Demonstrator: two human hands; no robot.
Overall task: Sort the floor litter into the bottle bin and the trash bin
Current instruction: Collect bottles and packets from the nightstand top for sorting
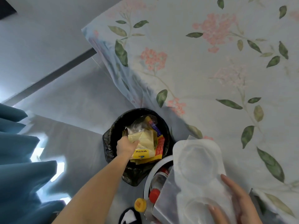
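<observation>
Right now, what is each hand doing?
Left hand: grips a pale yellow plastic wrapper over the black-lined trash bin.
Right hand: holds a clear moulded plastic tray.

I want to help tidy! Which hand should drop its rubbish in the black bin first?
Probably the left hand: it already holds the yellow wrapper right over the black-lined round trash bin. The right hand holds a clear plastic tray nearer the body.
</observation>
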